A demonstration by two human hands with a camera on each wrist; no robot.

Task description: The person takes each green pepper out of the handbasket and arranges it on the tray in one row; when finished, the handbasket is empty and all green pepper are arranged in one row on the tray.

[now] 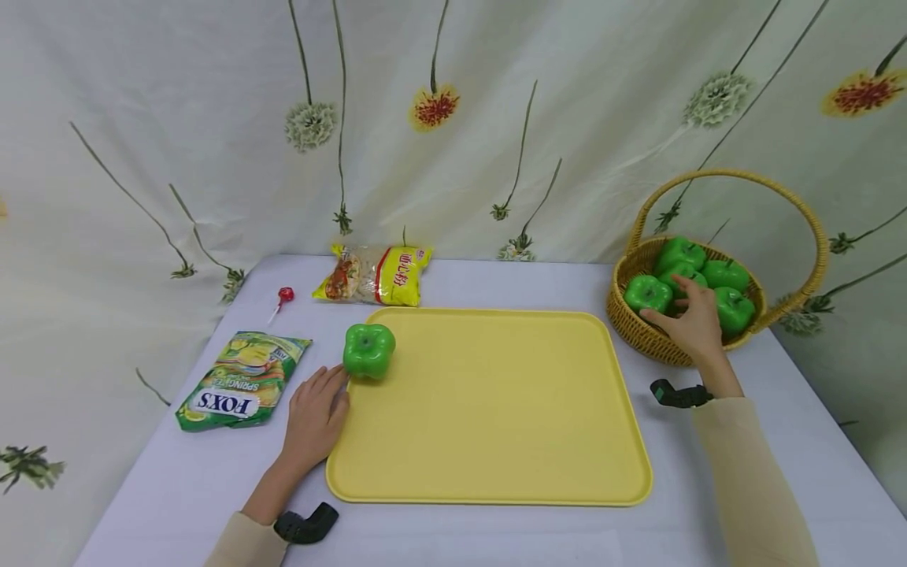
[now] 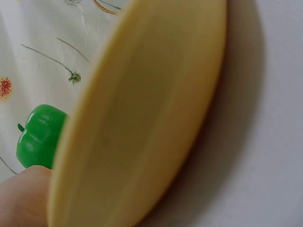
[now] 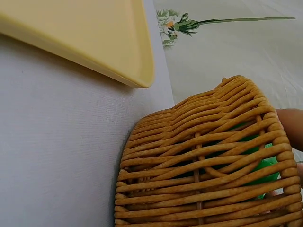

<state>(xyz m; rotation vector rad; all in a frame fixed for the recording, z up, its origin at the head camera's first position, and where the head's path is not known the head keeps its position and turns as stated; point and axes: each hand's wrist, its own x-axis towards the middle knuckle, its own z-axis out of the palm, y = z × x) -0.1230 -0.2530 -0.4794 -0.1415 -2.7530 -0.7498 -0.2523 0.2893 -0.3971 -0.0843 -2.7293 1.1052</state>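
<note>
My left hand [image 1: 315, 413] rests along the left edge of the yellow tray [image 1: 496, 409], fingers fairly straight. Its fingertips are right at a green bell pepper [image 1: 368, 350] on the tray's upper left corner; the left wrist view shows this pepper [image 2: 40, 137] partly behind the tray rim. My right hand [image 1: 690, 319] reaches into a wicker basket [image 1: 648, 339]. Its thumb and curved fingers are at two sides of the front-left green bell pepper [image 1: 646, 293]. In the right wrist view, the basket's weave [image 3: 203, 161] hides most of that hand.
More green peppers [image 1: 726, 274] lie in the basket, whose tall handle [image 1: 815, 228] arches over it. Left of the tray are a green FOX'S candy bag [image 1: 241, 382] and a red lollipop [image 1: 285, 294]. A yellow food packet [image 1: 375, 274] lies behind the tray, before a floral cloth [image 1: 460, 181].
</note>
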